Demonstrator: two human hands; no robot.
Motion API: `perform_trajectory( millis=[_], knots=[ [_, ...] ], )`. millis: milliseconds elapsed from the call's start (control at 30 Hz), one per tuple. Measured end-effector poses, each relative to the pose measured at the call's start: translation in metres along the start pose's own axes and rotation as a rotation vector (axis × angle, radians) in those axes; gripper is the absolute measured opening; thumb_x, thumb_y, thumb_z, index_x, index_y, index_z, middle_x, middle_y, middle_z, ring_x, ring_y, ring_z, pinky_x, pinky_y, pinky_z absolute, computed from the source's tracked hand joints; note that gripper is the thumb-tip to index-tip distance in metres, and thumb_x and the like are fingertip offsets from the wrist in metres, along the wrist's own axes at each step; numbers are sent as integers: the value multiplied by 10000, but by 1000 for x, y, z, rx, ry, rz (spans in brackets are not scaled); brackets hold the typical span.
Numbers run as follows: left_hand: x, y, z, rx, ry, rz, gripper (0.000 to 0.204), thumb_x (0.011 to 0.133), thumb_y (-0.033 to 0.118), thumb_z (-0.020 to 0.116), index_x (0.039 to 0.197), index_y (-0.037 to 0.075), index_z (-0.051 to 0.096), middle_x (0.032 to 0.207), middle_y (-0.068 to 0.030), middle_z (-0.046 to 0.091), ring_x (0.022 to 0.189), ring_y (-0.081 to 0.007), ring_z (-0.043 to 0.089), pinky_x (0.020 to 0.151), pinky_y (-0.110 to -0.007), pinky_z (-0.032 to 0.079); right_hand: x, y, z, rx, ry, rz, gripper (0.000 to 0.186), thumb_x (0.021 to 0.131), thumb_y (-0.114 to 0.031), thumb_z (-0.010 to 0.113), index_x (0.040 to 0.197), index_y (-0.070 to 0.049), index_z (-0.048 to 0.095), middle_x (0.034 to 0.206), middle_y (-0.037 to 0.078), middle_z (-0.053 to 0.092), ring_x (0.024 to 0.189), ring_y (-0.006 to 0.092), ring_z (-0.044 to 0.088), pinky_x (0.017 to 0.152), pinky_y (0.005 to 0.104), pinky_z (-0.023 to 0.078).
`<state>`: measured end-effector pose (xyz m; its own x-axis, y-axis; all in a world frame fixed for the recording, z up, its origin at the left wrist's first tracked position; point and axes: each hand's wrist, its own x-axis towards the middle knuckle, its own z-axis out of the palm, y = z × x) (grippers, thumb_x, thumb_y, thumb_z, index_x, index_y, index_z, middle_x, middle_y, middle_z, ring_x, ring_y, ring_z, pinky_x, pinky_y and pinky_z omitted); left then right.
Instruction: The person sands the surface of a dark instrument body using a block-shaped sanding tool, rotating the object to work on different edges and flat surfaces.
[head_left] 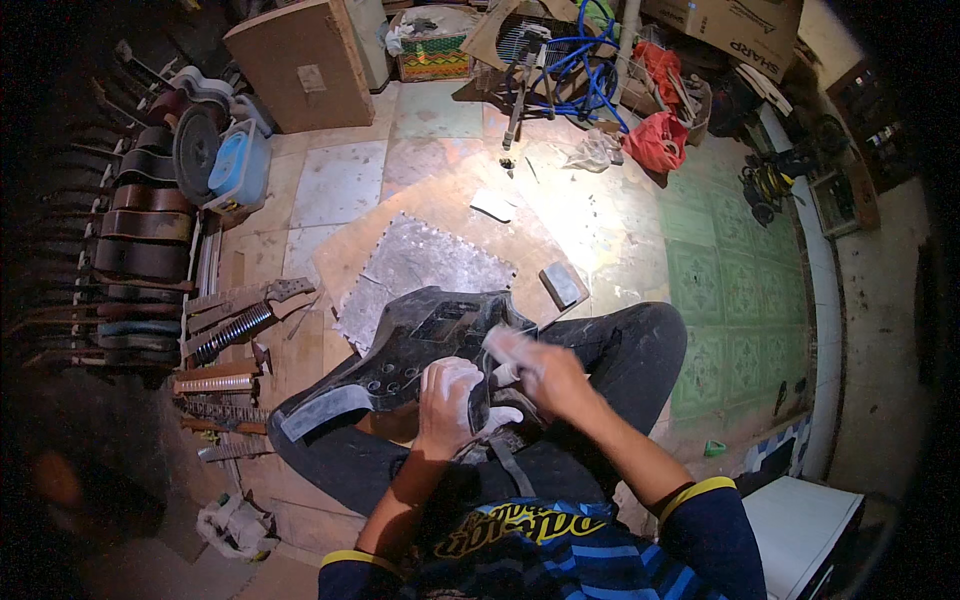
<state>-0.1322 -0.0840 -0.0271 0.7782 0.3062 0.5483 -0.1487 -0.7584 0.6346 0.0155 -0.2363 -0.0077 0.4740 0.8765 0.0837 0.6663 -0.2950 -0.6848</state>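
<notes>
A black electric guitar body (400,345) lies tilted across my lap, dusty, with cut-out cavities, several round holes and a worn grey patch at its left end. My left hand (447,402) is closed around its near edge, the fingers coated in white dust. My right hand (545,372) is at the right edge of the body, smeared by motion. Its fingers look closed around something pale that I cannot make out. Under the body's far side, a grey dusty sheet (425,265) lies on a brown board (350,235).
A sanding block (563,287) and a white piece (492,206) lie ahead on the board. Guitar necks (235,325) lie at left, near a rack of guitar bodies (145,225). A blue container (240,165), a coiled blue hose (590,65) and a red bag (657,142) stand farther off.
</notes>
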Motion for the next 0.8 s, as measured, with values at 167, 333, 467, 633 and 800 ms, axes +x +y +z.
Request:
perform_trajectory(
  millis=[167,333,467,633,800],
  knots=[
    [13,5,2,42,-11,19,733,646,571,914,1052,68,568,1037,-141,604,958,-363,603,854,-492,481,-17,0,19,-114,-62,185,714,753,78,625,1425,-163,601,1274,212,678,1060,380,707,883,445,593],
    [29,9,-1,35,4,-10,683,650,495,924,1025,57,558,982,-150,603,911,-357,590,822,-488,474,0,39,6,-197,149,340,653,811,8,628,1431,-186,570,1329,169,644,910,430,707,791,500,581],
    [36,2,-1,33,7,-21,658,647,456,933,1010,53,560,976,-153,601,899,-357,586,825,-481,475,-8,-7,11,-36,216,134,571,844,41,583,1375,-165,630,1244,226,675,1037,424,690,843,465,587],
    [48,15,-6,22,-37,-55,579,678,374,925,993,47,567,981,-150,600,933,-364,580,842,-480,477,7,34,10,-144,267,306,623,854,75,542,1435,-144,588,1339,224,634,1165,407,647,975,449,552],
    [44,5,-7,11,4,-101,585,675,356,931,1013,42,572,1008,-152,594,939,-357,578,854,-476,482,0,14,10,-73,163,143,716,807,67,569,1482,-169,529,1455,165,570,1129,391,664,930,438,581]
  ],
)
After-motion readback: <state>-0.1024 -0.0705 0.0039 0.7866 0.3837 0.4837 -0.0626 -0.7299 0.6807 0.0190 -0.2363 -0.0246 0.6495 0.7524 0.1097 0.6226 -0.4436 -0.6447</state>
